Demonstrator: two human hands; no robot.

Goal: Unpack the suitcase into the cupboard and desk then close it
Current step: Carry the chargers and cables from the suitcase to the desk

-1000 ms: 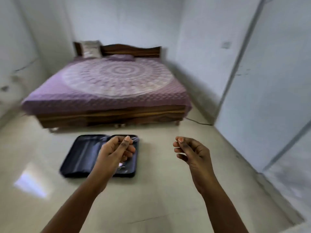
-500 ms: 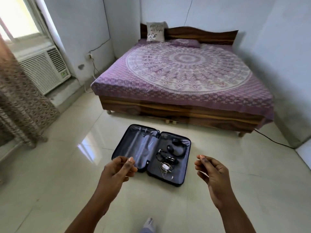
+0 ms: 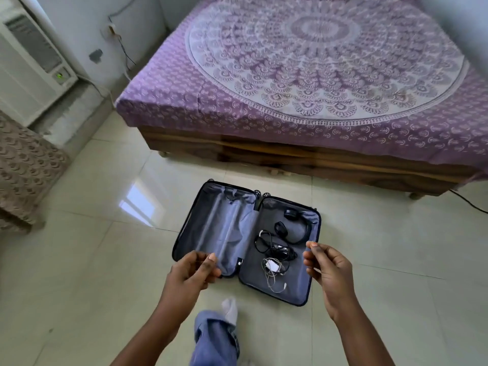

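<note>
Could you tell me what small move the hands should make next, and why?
Probably lower the right hand to the headphones in the suitcase. Both hands hover empty; the left hand is over the bare half, and only headphones and cables remain.

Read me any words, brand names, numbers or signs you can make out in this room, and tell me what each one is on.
No text can be read here.
Air conditioner: a green lit panel at its lower corner, too small and blurred to read.
Suitcase: a small tab on the lining near the hinge, no legible mark.
White charger inside the suitcase: no readable print.
Bedspread: pattern only, no words.
</note>
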